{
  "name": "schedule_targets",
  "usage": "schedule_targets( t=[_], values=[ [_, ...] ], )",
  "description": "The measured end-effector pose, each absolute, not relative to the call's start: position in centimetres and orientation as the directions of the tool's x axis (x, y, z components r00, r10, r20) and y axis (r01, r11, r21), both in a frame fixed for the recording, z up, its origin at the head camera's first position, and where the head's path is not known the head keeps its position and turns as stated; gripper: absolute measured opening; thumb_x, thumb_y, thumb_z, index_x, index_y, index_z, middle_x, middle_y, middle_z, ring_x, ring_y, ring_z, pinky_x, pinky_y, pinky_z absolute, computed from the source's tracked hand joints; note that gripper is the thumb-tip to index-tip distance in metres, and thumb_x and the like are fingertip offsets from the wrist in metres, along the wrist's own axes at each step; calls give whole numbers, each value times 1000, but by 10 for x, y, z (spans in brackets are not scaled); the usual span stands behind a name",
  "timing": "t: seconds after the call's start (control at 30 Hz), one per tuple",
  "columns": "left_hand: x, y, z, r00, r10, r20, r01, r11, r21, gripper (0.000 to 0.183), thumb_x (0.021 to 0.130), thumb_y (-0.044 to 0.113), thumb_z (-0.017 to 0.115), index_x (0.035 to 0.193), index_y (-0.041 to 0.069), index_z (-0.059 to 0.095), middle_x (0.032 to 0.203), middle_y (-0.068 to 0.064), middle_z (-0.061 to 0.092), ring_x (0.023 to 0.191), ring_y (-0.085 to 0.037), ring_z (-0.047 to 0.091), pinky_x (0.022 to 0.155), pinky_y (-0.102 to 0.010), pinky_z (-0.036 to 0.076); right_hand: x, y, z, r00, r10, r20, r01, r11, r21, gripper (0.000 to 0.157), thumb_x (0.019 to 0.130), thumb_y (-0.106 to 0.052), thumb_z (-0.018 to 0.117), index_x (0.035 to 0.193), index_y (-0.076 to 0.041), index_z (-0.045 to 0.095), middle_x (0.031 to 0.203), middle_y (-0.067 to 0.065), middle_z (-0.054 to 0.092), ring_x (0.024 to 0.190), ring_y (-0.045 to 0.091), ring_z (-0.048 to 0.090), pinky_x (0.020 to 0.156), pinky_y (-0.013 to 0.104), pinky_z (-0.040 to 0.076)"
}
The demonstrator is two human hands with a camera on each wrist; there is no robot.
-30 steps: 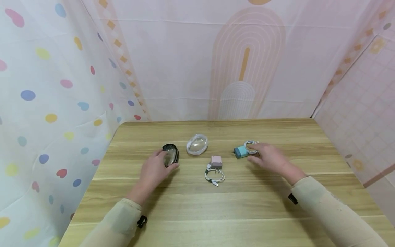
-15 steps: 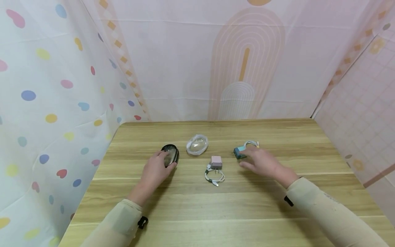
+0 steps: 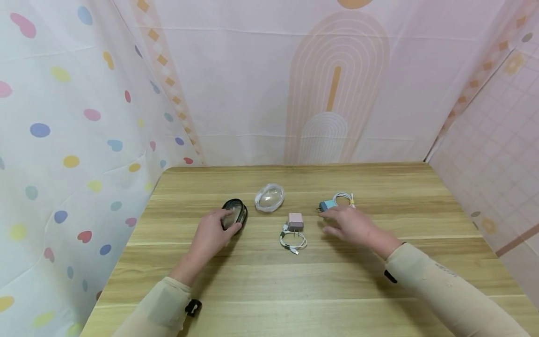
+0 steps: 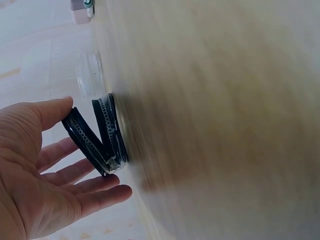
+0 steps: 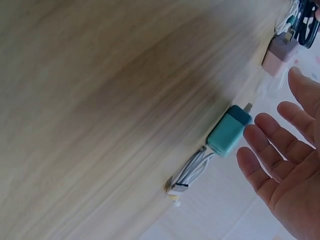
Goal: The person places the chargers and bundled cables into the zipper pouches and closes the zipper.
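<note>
My left hand (image 3: 210,238) pinches the upper half of a small oval zip case (image 3: 235,214) with a clear top and black rim. In the left wrist view, the zip case (image 4: 111,127) gapes in a V, its lower half on the table. My right hand (image 3: 355,225) hovers with loosely extended fingers in front of a teal plug charger (image 3: 326,205) and its coiled white cable (image 3: 345,195). The right wrist view shows the teal charger (image 5: 229,131) near my fingertips, with nothing held.
A clear oval case with a white rim (image 3: 269,197) lies on the wooden table (image 3: 269,290), right of the black one. Between my hands are a pink plug charger (image 3: 295,220) and a looped white cable (image 3: 294,245). Patterned curtains (image 3: 236,93) stand behind and at both sides.
My right hand has moved left and slightly nearer, from over the coiled cable to in front of the teal charger. The black-rimmed case has shifted slightly right, and its upper half now stands more raised.
</note>
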State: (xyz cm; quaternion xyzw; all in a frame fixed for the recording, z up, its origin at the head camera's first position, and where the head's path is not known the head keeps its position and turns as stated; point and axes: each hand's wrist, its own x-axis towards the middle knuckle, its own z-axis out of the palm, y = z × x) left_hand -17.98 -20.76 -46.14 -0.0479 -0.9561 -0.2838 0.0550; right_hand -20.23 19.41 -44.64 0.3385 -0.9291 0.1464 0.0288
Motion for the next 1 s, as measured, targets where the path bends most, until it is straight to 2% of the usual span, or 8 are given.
schedule_targets(
  t=[0.17, 0.53, 0.8, 1.0],
  values=[
    [-179, -207, -460, -990, 49, 133, 116, 816, 567, 50, 98, 32, 80, 135, 0, 71, 140, -27, 68, 134, -47, 63, 111, -61, 53, -202, 190, -449, -762, -632, 140, -645, 722, -251, 40, 97, -28, 80, 132, -9, 74, 131, 13, 76, 121, 34, 72, 102, 53, 61],
    [-177, -207, -459, -990, 37, 136, 114, 782, 613, 47, 96, 32, 81, 130, 1, 74, 135, -26, 72, 130, -45, 67, 106, -59, 57, -204, 177, -455, -653, -739, 166, -757, 631, -169, 32, 94, -20, 83, 124, -12, 79, 123, 8, 79, 115, 28, 75, 98, 45, 63],
    [-174, -206, -460, -989, 36, 143, 117, 779, 615, 47, 95, 33, 81, 130, 2, 75, 132, -24, 74, 125, -42, 71, 103, -58, 59, -207, 168, -460, -478, -852, 214, -866, 498, 49, 30, 94, -12, 78, 121, -23, 81, 109, -4, 79, 104, 17, 72, 94, 36, 60],
    [-173, -206, -461, -990, 41, 133, 116, 778, 618, 48, 96, 33, 81, 132, 2, 74, 134, -24, 72, 129, -42, 68, 107, -58, 57, -209, 159, -465, -396, -899, 186, -892, 425, 155, 28, 97, -16, 72, 122, -26, 81, 110, -5, 77, 103, 15, 69, 93, 36, 57]
  ],
)
